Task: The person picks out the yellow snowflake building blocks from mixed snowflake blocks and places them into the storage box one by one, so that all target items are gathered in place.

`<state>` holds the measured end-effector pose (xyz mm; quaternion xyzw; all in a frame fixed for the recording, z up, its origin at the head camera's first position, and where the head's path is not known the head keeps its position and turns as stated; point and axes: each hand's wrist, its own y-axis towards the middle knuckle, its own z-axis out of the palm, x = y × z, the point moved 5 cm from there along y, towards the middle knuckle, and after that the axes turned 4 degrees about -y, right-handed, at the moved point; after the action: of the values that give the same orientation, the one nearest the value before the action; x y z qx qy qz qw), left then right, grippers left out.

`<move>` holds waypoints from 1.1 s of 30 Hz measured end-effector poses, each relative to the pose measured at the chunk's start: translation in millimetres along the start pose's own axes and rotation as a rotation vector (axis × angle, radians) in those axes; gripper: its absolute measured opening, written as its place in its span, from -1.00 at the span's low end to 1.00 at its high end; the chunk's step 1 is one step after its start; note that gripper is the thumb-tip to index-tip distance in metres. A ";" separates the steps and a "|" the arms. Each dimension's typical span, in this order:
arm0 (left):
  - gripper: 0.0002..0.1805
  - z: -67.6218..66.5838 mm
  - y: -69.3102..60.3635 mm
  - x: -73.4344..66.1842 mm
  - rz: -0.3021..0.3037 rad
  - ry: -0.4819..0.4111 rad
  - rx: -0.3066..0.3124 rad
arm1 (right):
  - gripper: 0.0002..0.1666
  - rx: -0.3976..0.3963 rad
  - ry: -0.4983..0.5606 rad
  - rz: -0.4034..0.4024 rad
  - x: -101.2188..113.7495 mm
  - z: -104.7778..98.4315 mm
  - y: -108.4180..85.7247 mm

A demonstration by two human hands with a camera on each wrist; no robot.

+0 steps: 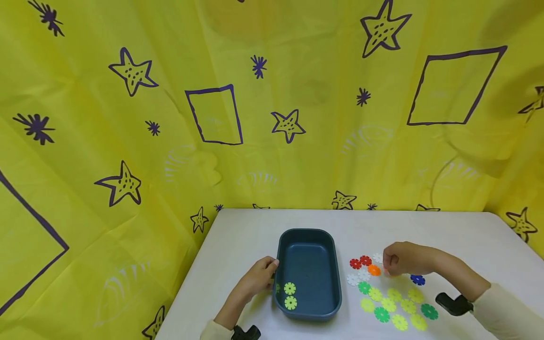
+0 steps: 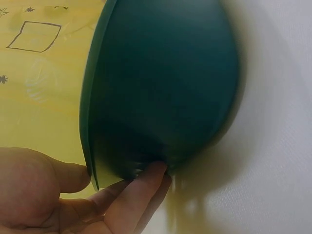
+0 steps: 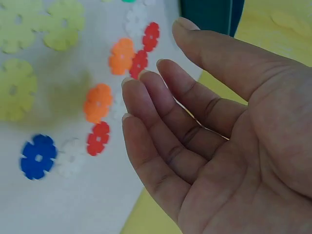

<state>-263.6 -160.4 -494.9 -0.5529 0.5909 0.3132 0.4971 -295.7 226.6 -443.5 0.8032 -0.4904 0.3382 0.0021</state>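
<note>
A deep blue-green rectangular tray (image 1: 309, 269) stands on the table; two yellow flower-shaped discs (image 1: 291, 302) lie in its near left corner. My left hand (image 1: 258, 275) holds the tray's left side, thumb at the rim and fingers against the outer wall (image 2: 165, 73). Right of the tray, my right hand (image 1: 403, 259) hovers over loose notched discs. Its fingers (image 3: 187, 122) are loosely bent, apart from the thumb, with nothing between them in the right wrist view. Around it lie red (image 1: 355, 264), white (image 1: 353, 280), orange (image 1: 374, 270), blue (image 1: 418, 280), green (image 1: 381, 314) and yellow discs (image 1: 408, 306).
The white tabletop (image 1: 250, 231) reaches back to a yellow curtain (image 1: 306, 165) printed with stars and frames. Most yellow and green discs lie nearest the front, right of the tray. A dark camera is strapped to each wrist.
</note>
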 end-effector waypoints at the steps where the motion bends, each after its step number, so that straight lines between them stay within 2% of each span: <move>1: -0.63 0.1 0.4 0.2 0.000 0.001 0.000 | -0.83 0.001 0.011 -0.003 -3.0 3.8 -1.9; 8: -0.64 0.0 1.9 0.7 0.002 -0.001 -0.003 | -0.73 -0.012 0.068 0.003 -19.6 29.3 -12.0; 17: -0.62 -0.8 1.2 2.4 -0.013 0.002 -0.008 | -0.62 -0.056 0.032 0.036 -28.1 50.3 -12.0; 29: -0.64 0.1 2.0 1.7 -0.017 0.010 -0.007 | -0.59 -0.072 0.054 0.057 -31.3 56.2 -10.8; 33: -0.63 0.6 1.6 1.3 -0.018 0.014 -0.007 | -0.63 -0.078 0.068 0.015 -31.6 55.0 -13.2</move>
<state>-264.8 -160.0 -496.6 -0.5620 0.5883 0.3071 0.4938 -264.7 239.9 -498.8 0.7868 -0.5091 0.3457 0.0475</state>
